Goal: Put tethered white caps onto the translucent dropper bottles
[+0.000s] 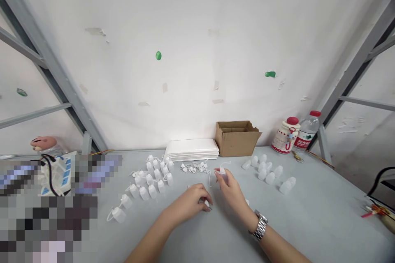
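Note:
My left hand (197,200) is closed over the grey table, its fingers pinching a small white piece (206,203) with something dark and thin beside it. My right hand (226,183), with a metal watch on the wrist, grips a small translucent bottle (222,171) that has a thin white strap sticking out. Beyond the hands lie several white caps with straps (194,167). Several capped white bottles (152,190) stand in rough rows to the left. On the right are several bottles without visible caps (270,178).
White flat packs (193,150) are stacked against the wall beside an open cardboard box (237,139). A decorated jar (285,136) and a water bottle (307,131) stand at the back right. A power strip (63,174) lies left; scissors (376,210) lie at the far right.

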Demonstrator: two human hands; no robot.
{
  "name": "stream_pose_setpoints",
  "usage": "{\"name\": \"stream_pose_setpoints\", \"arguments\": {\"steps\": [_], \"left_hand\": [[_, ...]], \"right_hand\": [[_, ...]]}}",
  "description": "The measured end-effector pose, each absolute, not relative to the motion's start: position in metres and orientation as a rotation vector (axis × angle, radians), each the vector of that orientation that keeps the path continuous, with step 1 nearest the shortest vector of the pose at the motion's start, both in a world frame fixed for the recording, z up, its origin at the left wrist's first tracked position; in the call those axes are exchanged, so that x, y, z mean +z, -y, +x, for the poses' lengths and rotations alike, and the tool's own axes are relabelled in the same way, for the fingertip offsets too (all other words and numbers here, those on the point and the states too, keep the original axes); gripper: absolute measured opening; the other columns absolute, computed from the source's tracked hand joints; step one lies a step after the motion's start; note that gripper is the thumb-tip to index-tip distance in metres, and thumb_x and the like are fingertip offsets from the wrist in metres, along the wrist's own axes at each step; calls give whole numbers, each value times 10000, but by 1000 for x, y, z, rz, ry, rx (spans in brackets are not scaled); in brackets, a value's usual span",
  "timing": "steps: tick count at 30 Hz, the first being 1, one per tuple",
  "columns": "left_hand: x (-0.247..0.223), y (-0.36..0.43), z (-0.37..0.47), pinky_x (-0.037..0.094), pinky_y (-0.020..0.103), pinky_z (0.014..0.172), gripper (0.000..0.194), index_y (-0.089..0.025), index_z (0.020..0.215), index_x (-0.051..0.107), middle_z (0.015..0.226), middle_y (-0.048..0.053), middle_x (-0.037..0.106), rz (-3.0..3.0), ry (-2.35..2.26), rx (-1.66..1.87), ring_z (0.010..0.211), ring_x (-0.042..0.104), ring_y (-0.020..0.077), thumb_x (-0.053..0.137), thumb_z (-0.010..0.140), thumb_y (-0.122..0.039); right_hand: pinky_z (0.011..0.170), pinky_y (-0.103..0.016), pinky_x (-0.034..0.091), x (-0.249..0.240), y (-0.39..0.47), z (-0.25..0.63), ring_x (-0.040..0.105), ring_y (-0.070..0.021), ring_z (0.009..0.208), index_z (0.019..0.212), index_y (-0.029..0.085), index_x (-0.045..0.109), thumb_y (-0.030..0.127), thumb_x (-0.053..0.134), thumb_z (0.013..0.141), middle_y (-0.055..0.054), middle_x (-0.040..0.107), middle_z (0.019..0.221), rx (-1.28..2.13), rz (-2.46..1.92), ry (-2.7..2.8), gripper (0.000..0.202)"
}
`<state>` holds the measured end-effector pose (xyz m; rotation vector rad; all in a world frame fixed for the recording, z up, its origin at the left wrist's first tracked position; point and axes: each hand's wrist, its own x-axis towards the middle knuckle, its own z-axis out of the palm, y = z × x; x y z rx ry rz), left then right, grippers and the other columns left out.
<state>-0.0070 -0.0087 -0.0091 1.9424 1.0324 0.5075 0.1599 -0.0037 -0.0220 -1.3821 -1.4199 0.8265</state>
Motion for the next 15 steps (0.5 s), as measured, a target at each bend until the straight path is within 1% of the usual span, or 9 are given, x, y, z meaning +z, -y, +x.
{"name": "stream_pose_setpoints", "arguments": {"steps": [2, 3, 4, 6, 8, 10, 12, 14, 15], "left_hand": [[-10, 5, -8, 392, 280, 742, 176, -256, 786, 716, 799, 25, 583, 1947, -1072, 589, 799, 533, 199, 611, 671, -174], [-9, 4, -8, 396, 286, 740, 172, -256, 800, 716, 805, 28, 588, 1932, -1084, 645, 787, 537, 198, 606, 685, -190], [-9, 3, -7, 401, 291, 737, 166, -257, 811, 715, 812, 32, 592, 1903, -1096, 719, 774, 539, 196, 600, 700, -214], [-5, 0, -6, 415, 299, 744, 146, -254, 801, 716, 826, 41, 601, 1789, -1121, 909, 769, 549, 195, 595, 721, -266], [-1, -2, -4, 431, 313, 766, 128, -231, 762, 709, 839, 53, 619, 1586, -1140, 1107, 793, 567, 204, 628, 701, -310], [2, -4, -2, 448, 334, 780, 158, -197, 732, 689, 830, 60, 646, 1312, -1113, 1220, 794, 591, 210, 691, 643, -328], [1, -5, -1, 460, 339, 795, 202, -171, 731, 670, 820, 62, 671, 1015, -1022, 1258, 783, 614, 201, 734, 606, -316], [-2, -4, 0, 457, 321, 827, 206, -164, 751, 661, 845, 58, 686, 741, -923, 1248, 809, 630, 185, 749, 605, -279], [-5, -4, 1, 454, 304, 835, 199, -166, 768, 660, 868, 57, 690, 626, -881, 1232, 828, 633, 175, 747, 615, -258]], "right_hand": [[741, -339, 449, -21, 3, 161, 579, -225, 812, 985, 182, 570, 486, 453, 829, -57, 644, 861, 893, -1384, 1447, 361], [767, -349, 448, -22, 3, 161, 580, -232, 847, 1004, 179, 574, 484, 464, 824, -69, 652, 909, 904, -1370, 1451, 371], [812, -360, 439, -23, 3, 161, 571, -239, 918, 1039, 180, 570, 482, 472, 821, -83, 646, 992, 900, -1351, 1447, 386], [911, -377, 397, -26, 5, 160, 507, -244, 1083, 1136, 191, 535, 479, 466, 826, -97, 583, 1174, 877, -1320, 1429, 429], [957, -387, 367, -28, 8, 159, 445, -234, 1171, 1222, 209, 481, 476, 435, 843, -92, 516, 1268, 862, -1337, 1431, 466], [938, -390, 385, -28, 12, 158, 448, -228, 1163, 1270, 228, 442, 462, 398, 864, -84, 525, 1239, 834, -1361, 1470, 471], [883, -387, 421, -26, 15, 155, 499, -226, 1077, 1284, 246, 430, 429, 375, 880, -75, 574, 1115, 778, -1347, 1528, 448], [841, -375, 439, -24, 18, 152, 534, -220, 970, 1261, 251, 456, 385, 374, 886, -65, 589, 988, 717, -1290, 1583, 407], [831, -366, 442, -24, 19, 150, 538, -215, 932, 1234, 247, 482, 364, 382, 886, -63, 586, 960, 695, -1256, 1604, 380]]}}
